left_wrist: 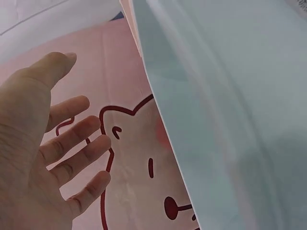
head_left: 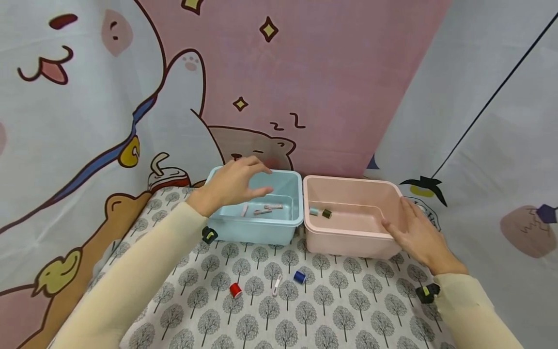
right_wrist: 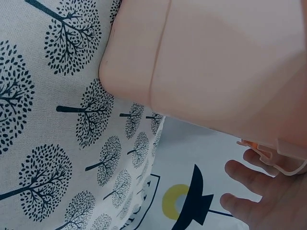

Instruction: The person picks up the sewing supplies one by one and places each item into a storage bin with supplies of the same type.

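Observation:
My left hand (head_left: 235, 183) hovers over the light blue bin (head_left: 250, 233), fingers and thumb spread with nothing between them. Inside that bin lie small clothespins (head_left: 273, 207), pale pink and white. In the left wrist view the hand (left_wrist: 43, 139) is beside the bin's wall (left_wrist: 192, 120). At the right end of the pink bin (head_left: 348, 245), my right hand (head_left: 420, 237) grips the rim, thumb inside and fingers outside. A pale teal thread spool (head_left: 314, 211) and a dark green spool (head_left: 327, 213) lie in the pink bin. The right wrist view shows fingers (right_wrist: 252, 177) under its rim handle (right_wrist: 273, 158).
On the tree-print tablecloth (head_left: 340, 310) in front of the bins lie a red thread spool (head_left: 235, 290), a white clothespin (head_left: 276, 285) and a blue spool (head_left: 299, 277). The bins stand side by side against a cartoon-print curtain (head_left: 340, 87).

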A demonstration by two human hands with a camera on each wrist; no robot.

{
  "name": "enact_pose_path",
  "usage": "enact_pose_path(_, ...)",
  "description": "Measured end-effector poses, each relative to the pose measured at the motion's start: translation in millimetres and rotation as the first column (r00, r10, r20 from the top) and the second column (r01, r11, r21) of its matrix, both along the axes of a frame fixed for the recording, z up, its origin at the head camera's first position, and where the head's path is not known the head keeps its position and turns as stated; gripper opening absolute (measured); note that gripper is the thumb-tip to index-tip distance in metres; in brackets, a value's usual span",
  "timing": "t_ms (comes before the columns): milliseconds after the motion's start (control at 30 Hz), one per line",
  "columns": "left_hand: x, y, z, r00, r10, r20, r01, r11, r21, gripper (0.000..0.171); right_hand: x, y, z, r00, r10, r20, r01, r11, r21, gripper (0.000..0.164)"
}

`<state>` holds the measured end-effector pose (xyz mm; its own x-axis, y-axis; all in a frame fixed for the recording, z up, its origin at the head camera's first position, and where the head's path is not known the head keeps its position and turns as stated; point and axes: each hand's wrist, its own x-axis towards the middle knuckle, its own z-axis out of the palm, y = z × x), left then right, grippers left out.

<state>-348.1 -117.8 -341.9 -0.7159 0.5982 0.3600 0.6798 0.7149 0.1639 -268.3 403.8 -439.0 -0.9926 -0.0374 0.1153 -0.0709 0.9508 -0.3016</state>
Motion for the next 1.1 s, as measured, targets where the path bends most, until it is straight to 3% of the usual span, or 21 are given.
enact_pose_path(300,30.8,-10,-19.3,0.987,-0.091,-0.136,0.089,0.996,-0.022,0.048,-3.8,-3,1.0,1.000,0.015,0.008,-0.015,1.000,-0.002,0.111)
enact_pose_path(500,52.4,-10,-26.4,0.979,-0.132,-0.155,0.127,0.991,-0.046,0.048,-3.1,-2,2.9,0.999,0.029,-0.017,-0.029,0.999,-0.012,0.110)
enact_pose_path(833,85.8,-22,-43.4,0.947,-0.219,-0.236,0.211,0.976,-0.059,0.049,-0.5,0,3.3,1.000,0.023,-0.001,-0.023,1.000,0.001,0.110)
enact_pose_path(1100,103.4,-34,-64.7,0.929,-0.269,-0.254,0.257,0.963,-0.080,0.047,1.1,-1,1.9,1.000,0.025,-0.010,-0.025,1.000,-0.010,0.110)
